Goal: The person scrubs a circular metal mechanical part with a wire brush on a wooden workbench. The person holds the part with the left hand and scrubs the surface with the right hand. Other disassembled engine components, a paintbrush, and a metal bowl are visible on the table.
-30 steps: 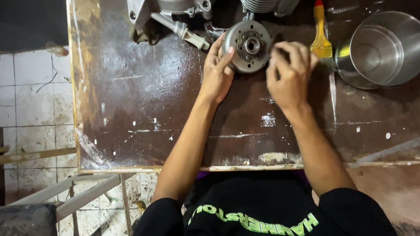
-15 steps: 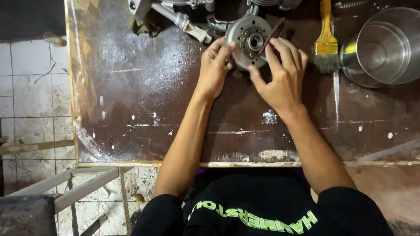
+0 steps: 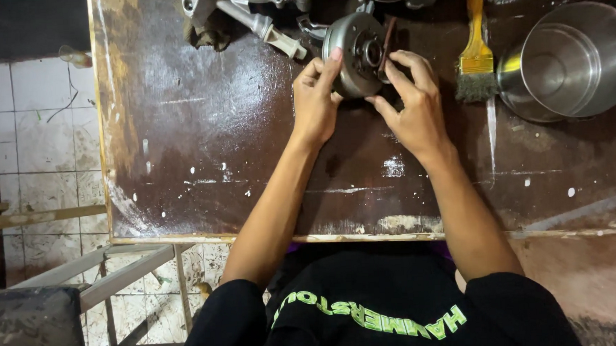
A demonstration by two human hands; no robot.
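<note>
Standing empty at upper right, the steel pot (image 3: 573,57) adjoins a yellow brush (image 3: 476,55). Left hand (image 3: 315,103) grips the tilted round metal flywheel (image 3: 351,53); right hand (image 3: 412,106) pinches a thin brown strip (image 3: 387,41) against it.

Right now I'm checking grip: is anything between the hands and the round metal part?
Only on one side. The left hand grips the round metal part bare at its rim; the right hand presses a small dark strip against its face.
</note>
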